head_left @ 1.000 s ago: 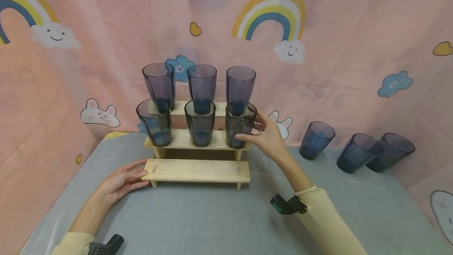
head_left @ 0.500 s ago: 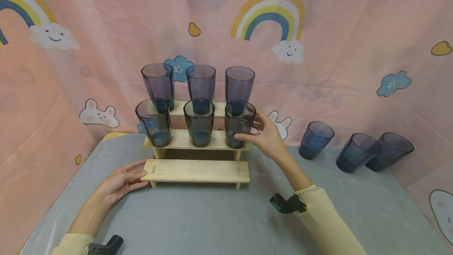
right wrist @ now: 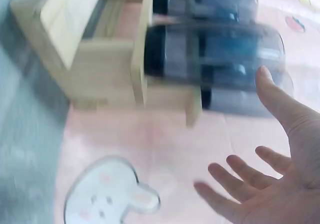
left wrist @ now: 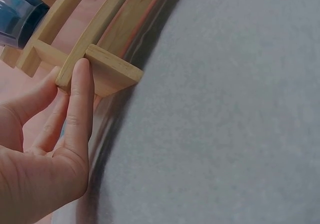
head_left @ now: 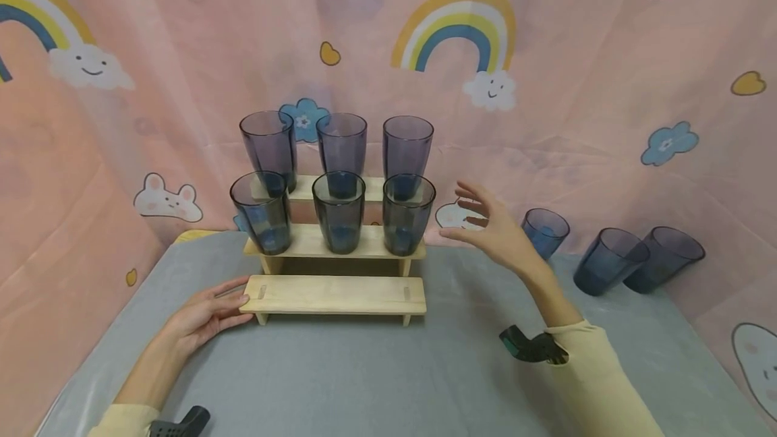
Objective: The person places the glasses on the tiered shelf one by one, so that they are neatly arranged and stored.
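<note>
A three-step wooden display riser point(head_left: 336, 295) stands mid-table. Its middle step bears three tinted drinking glasses in a row, a left one point(head_left: 262, 214), a centre one point(head_left: 340, 213) and a right one point(head_left: 409, 216). Three more, such as the purple-tinted glass point(head_left: 408, 143), line the top step; the lowest step is bare. At the left end of that step, my left hand point(head_left: 206, 315) pinches the board between thumb and fingers point(left wrist: 80, 99). My right hand point(head_left: 492, 228) is in the air right of the riser, fingers spread and apart from the right glass, holding nothing.
Three more tinted glasses are at the table's right: one point(head_left: 545, 229) partly behind my right forearm, another point(head_left: 610, 261) overlapping a third point(head_left: 670, 258) in the head view. A pink patterned curtain point(head_left: 577, 52) hangs behind the grey-covered table point(head_left: 340, 376).
My right hand has let go of the right glass on the middle step and moved off to the right. The left hand keeps its grip on the lowest step.
</note>
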Tool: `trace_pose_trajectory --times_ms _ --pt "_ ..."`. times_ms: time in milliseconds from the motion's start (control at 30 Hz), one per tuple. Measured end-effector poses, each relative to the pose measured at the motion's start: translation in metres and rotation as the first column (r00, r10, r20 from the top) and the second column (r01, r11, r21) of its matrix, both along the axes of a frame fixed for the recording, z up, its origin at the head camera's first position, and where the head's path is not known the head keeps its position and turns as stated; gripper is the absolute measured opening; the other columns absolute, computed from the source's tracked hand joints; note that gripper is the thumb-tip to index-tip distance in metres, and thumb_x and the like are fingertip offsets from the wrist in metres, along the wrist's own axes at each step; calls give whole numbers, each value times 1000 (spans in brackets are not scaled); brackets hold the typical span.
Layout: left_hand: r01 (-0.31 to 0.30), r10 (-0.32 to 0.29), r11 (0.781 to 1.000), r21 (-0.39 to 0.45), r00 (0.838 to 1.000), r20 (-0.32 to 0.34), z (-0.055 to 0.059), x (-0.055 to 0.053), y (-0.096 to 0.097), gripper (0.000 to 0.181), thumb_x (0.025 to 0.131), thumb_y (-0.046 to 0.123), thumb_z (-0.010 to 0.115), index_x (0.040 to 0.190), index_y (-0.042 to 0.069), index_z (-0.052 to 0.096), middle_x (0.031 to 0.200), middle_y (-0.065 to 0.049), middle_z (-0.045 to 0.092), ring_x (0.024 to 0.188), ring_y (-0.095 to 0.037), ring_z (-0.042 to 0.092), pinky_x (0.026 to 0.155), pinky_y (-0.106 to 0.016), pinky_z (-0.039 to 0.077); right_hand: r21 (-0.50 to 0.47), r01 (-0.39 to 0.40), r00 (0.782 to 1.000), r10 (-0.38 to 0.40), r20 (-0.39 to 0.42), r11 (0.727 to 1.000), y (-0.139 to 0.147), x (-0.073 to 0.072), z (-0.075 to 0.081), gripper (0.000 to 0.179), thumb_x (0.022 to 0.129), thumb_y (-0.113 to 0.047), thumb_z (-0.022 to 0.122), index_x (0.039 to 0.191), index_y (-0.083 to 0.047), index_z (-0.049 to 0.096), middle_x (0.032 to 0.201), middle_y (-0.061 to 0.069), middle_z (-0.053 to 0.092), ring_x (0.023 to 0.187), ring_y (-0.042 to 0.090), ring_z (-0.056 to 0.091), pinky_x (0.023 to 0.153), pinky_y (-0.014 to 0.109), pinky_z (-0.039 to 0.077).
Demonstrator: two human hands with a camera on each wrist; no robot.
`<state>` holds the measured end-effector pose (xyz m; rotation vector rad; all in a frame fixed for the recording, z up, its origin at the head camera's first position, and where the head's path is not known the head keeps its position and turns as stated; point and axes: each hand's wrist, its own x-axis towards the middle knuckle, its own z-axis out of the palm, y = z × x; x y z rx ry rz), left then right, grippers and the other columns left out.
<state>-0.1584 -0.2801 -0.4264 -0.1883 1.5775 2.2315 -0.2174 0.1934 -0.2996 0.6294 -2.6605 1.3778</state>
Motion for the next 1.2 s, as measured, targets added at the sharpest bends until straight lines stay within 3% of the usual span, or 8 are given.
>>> trace_pose_trajectory --times_ms 200,333,433,733,867,967,1100,1200 --pt "-1 1 1000 10 1000 6 0 0 -1 79 98 -1 57 156 -2 3 108 2 64 100 -17 67 87 -37 57 42 139 984 -133 -121 989 41 -7 0 87 85 -16 79 154 -6 27 152 24 34 139 42 32 113 60 27" --pt "0 0 1000 9 1000 4 0 0 -2 78 98 -1 56 156 -2 3 108 2 64 99 -17 67 87 -36 57 9 266 945 -259 -198 964 71 -17 -9 86 84 -18 80 154 -9 30 153 19 35 141 38 31 115 59 25" --pt "2 -2 1000 3 1000 4 -1 -1 -2 78 98 -1 56 156 -2 4 108 2 63 100 -17 67 88 -36 57 -11 349 917 -344 -203 937 91 -22 -17 87 85 -25 79 155 -11 29 155 15 34 143 35 28 117 58 21" --pt "3 -3 1000 3 1000 10 -1 -1 -1 78 98 -1 57 156 -2 4 109 3 62 100 -16 67 88 -37 57 -46 419 900 -422 -113 907 123 -24 -41 98 85 -26 79 159 -14 16 160 15 19 146 37 19 116 61 17" --pt "7 -7 1000 11 1000 10 1 -1 -1 79 98 -1 56 156 -2 3 110 3 61 101 -16 66 88 -36 57 -116 435 899 -438 0 893 128 -19 -57 111 84 -25 80 159 -19 -2 162 18 9 147 38 11 115 62 18" --pt "4 -5 1000 16 1000 11 2 -1 -1 79 98 -1 57 156 -2 3 109 3 61 100 -16 67 88 -36 57 -171 465 885 -454 104 868 131 -16 -72 118 84 -27 80 157 -24 -13 162 19 2 148 38 7 115 61 18" --pt "6 -6 1000 22 1000 11 2 0 -1 79 98 -1 57 156 -1 3 109 4 62 100 -16 67 87 -36 58 -209 499 864 -462 202 841 136 -15 -93 117 85 -29 79 157 -26 -13 162 16 -5 147 38 7 115 60 21" --pt "9 -10 1000 21 1000 9 2 -1 -1 79 98 -1 56 156 -1 3 109 4 62 100 -16 67 87 -36 58 -212 503 860 -458 227 838 138 -15 -106 114 86 -27 78 158 -22 -11 162 18 -4 147 39 11 114 60 25"
